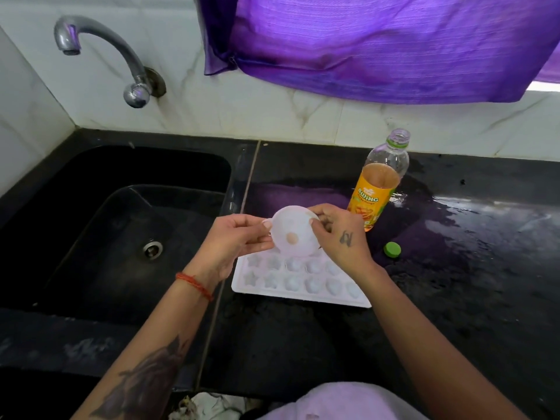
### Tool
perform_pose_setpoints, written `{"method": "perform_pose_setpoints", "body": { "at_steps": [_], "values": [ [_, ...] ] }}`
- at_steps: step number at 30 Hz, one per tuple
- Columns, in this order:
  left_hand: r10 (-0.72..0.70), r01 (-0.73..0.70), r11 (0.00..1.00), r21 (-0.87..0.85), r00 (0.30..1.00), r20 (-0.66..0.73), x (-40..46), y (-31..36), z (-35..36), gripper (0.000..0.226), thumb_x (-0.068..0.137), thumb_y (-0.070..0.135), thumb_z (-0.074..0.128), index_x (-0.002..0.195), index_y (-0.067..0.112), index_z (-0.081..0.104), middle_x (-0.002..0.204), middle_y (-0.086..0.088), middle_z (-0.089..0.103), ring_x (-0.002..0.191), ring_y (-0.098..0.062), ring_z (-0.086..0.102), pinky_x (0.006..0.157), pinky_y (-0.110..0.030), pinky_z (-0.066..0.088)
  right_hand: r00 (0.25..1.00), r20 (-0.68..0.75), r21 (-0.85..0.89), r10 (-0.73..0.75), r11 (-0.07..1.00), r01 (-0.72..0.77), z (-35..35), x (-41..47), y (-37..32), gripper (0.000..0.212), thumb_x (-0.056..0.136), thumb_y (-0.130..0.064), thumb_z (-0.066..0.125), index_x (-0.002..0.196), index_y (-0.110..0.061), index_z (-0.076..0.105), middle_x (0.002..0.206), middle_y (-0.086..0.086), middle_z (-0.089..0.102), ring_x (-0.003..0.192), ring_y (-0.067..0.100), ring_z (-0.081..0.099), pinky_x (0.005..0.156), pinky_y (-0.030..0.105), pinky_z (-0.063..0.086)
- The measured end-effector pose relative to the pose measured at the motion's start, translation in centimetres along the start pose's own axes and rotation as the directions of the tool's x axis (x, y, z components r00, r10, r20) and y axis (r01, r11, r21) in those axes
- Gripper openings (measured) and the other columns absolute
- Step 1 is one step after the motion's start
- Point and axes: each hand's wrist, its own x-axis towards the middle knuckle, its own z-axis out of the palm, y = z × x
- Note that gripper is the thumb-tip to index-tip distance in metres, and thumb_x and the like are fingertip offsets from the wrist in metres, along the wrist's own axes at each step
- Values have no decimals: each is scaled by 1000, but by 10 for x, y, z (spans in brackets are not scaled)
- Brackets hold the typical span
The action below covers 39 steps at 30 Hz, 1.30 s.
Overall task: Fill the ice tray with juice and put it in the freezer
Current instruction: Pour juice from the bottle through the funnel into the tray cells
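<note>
A white ice tray (300, 283) with star and round moulds lies flat on the black counter, its cells looking pale. Above its far edge I hold a white funnel (292, 233) tilted toward me, an orange tint in its spout hole. My left hand (235, 242) pinches the funnel's tab at the left. My right hand (341, 234) grips its right rim. An uncapped juice bottle (377, 184) with an orange label stands upright just behind my right hand, about half full. Its green cap (392, 249) lies on the counter to the right of the tray.
A deep black sink (127, 225) with a drain sits left of the tray, under a chrome tap (100, 53). The counter (485, 237) to the right looks wet and shiny. A purple curtain (378, 40) hangs over the tiled back wall.
</note>
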Motion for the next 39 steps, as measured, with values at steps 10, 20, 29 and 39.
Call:
{"method": "perform_pose_setpoints", "body": {
  "at_steps": [10, 20, 29, 39],
  "values": [
    [-44, 24, 995, -100, 978, -204, 0, -1, -36, 8, 82, 5, 65, 88, 5, 70, 78, -8, 75, 71, -17, 73, 59, -23, 57, 784, -601, 158, 157, 985, -76, -38, 1, 29, 77, 68, -40, 78, 131, -17, 40, 120, -1, 43, 112, 22, 50, 91, 43, 50],
    [-115, 57, 979, -195, 947, -300, 8, -9, -44, 9, 85, 1, 61, 87, 2, 69, 73, -8, 75, 69, -18, 73, 55, -24, 57, 879, -375, 215, 296, 950, -228, -40, 52, 57, 104, 64, -45, 81, 143, -30, 16, 144, 4, 40, 129, 28, 42, 101, 41, 38],
    [-179, 117, 974, -196, 925, -335, 18, -22, -44, 7, 84, -1, 62, 86, 0, 68, 73, -9, 75, 69, -20, 73, 54, -25, 57, 894, -377, 148, 243, 968, -201, -42, 54, 63, 78, 68, -40, 79, 130, -24, 34, 128, 5, 52, 111, 22, 52, 80, 28, 41],
    [-180, 123, 974, -191, 931, -317, 19, -26, -42, 7, 84, 1, 63, 88, 2, 68, 77, -10, 75, 74, -21, 74, 59, -28, 59, 982, -104, -261, -158, 957, 126, -46, 50, 29, 74, 62, -36, 81, 123, -29, 41, 101, 2, 65, 84, 20, 58, 70, 29, 42]
  ]
}}
